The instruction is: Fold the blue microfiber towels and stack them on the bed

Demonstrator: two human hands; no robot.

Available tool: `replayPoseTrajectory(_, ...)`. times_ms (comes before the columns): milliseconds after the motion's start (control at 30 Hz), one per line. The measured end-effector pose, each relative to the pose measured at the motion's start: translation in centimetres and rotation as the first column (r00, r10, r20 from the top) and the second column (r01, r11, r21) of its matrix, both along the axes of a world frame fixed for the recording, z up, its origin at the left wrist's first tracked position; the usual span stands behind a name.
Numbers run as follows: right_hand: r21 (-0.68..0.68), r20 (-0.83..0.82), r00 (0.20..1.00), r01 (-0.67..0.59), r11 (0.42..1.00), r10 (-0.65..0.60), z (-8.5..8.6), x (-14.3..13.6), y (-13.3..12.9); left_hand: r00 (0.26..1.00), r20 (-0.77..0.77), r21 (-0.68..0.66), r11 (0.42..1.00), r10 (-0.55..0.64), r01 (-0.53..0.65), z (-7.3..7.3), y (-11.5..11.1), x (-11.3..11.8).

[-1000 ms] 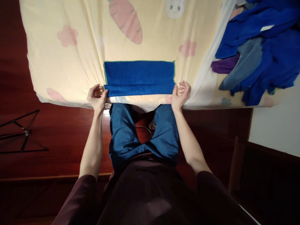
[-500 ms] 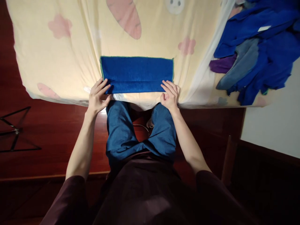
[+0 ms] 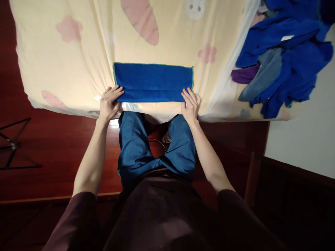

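Hands lay flat, fingers spread: left hand (image 3: 109, 103) and right hand (image 3: 190, 104) pressed the near corners of the folded blue towel (image 3: 153, 82) at the bed's (image 3: 65, 69) near edge, apparently flattening its fold.

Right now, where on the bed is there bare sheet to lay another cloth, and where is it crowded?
Bare sheet lies left of the folded blue towel, and beyond it toward the carrot print. A narrower strip runs between the towel and the cloth pile. The right end is crowded by that pile; the near edge is taken by the left hand and right hand.
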State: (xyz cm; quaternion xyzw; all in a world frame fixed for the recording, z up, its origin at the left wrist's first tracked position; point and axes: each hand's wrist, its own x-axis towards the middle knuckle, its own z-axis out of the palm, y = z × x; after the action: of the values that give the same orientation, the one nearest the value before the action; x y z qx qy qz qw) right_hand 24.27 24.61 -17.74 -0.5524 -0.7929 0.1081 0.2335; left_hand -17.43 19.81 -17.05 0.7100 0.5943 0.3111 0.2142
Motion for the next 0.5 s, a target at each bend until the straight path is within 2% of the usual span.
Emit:
replayPoseTrajectory(167, 0.052, -0.032, 0.999, 0.033, 0.998, -0.032, -0.6, 1.0, -1.3, 0.998, 0.051, -0.006, 1.0, -0.026, 0.027, 1.1, -2.1, -0.7)
replayPoseTrajectory(267, 0.047, -0.069, 0.997, 0.021, 0.999, -0.018, -0.6, 1.6, -1.9, 0.997, 0.081, -0.047, 0.999, 0.003, 0.001, 1.4, -3.1, -0.8)
replayPoseTrajectory(367, 0.028, -0.121, 0.993, 0.015, 0.999, -0.011, -0.2, 1.8, -1.8, 0.99, 0.125, -0.06, 0.996, 0.071, -0.064, 1.2, -3.2, -0.4)
replayPoseTrajectory(500, 0.007, -0.218, 0.976, 0.005, 1.0, -0.004, 0.2, 1.8, -1.5, 0.982, 0.154, -0.039, 0.994, 0.105, -0.1, 1.1, -2.8, 0.0)
